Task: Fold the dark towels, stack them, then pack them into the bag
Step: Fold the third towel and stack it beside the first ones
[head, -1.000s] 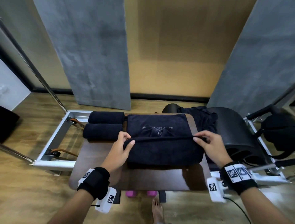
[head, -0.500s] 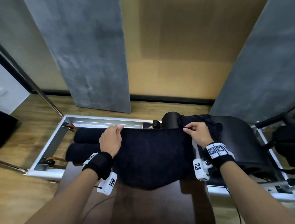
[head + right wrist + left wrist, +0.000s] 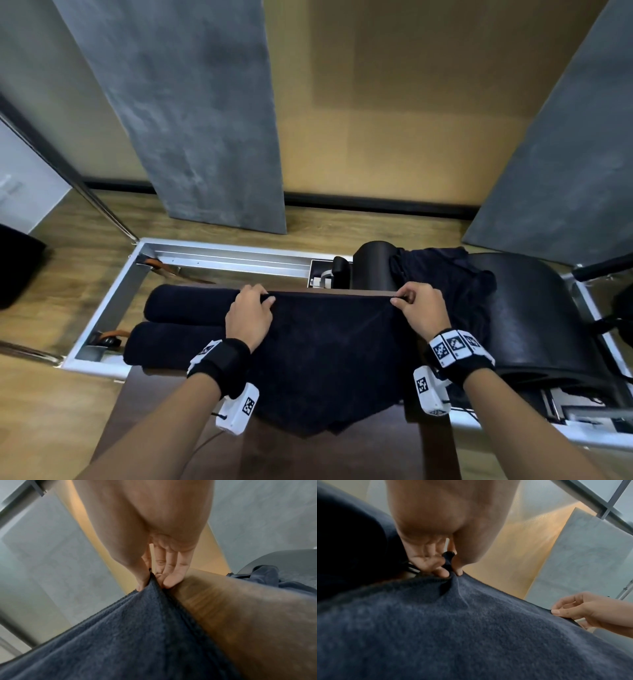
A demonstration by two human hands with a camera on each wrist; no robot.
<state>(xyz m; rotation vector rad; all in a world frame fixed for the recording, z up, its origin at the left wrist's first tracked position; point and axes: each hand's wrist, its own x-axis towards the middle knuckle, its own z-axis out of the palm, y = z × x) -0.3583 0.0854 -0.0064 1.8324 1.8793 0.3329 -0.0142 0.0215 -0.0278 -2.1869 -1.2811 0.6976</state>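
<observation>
No writing can be read on the dark towel at this moment; the only printed marks in view are the black-and-white square tags on the wrist bands, which carry patterns and no letters.

The towel lies spread over the brown table, its held edge running left to right along the table's far edge, so its long axis goes across the person's body. Its near edge sags in an uneven point toward the table's near side. The left hand pinches the towel's far left corner between thumb and fingers, with a small bunch of cloth poking up between them. The right hand pinches the far right corner, thumb on one side of the cloth and fingertips on the other. The two hands are set well apart, with the edge drawn nearly straight between them.

Two rolled dark towels lie side by side at the table's far left corner, their long axes also running left to right, touching one another and just beside the left hand. A crumpled dark cloth rests on the black curved pad beyond the table's right edge. A silver metal frame surrounds the table's left and far sides.
</observation>
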